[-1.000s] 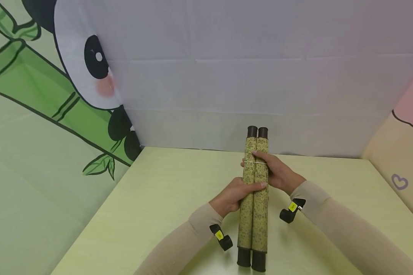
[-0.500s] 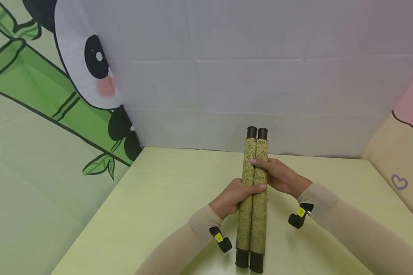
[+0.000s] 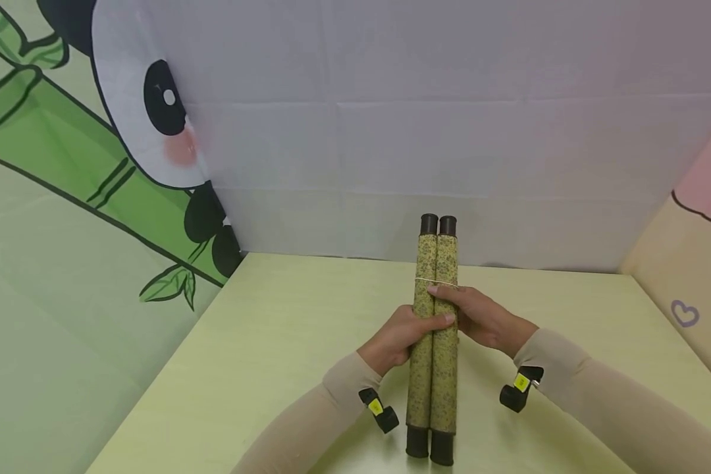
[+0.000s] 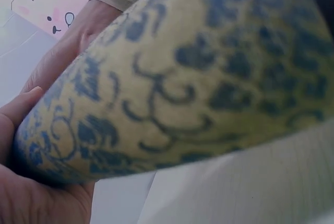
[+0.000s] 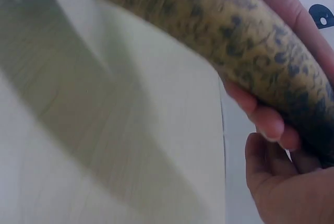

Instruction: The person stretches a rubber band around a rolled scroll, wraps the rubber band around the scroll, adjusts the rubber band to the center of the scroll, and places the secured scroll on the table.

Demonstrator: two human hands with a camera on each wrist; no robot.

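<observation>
A scroll, wound into two side-by-side rolls of yellow patterned covering with dark end knobs, is held at a slant over the table. A thin pale band runs across both rolls in their upper half. Around the middle, my left hand grips the rolls, its thumb lying across both. My right hand holds them from the right just above, thumb reaching over the front right below the band. In the left wrist view, the scroll's roll fills most of the picture. Fingers behind the rolls are hidden in the head view.
The pale yellow-green table lies under the arms. A light cloth wall closes off the back, with a painted panda to the left and a pink-and-cream print on the right. Both wrists wear small black cameras.
My right hand has slid down along the rolls, its thumb passing from above the band to just below it. The left hand keeps its grip, and the scroll has shifted slightly left.
</observation>
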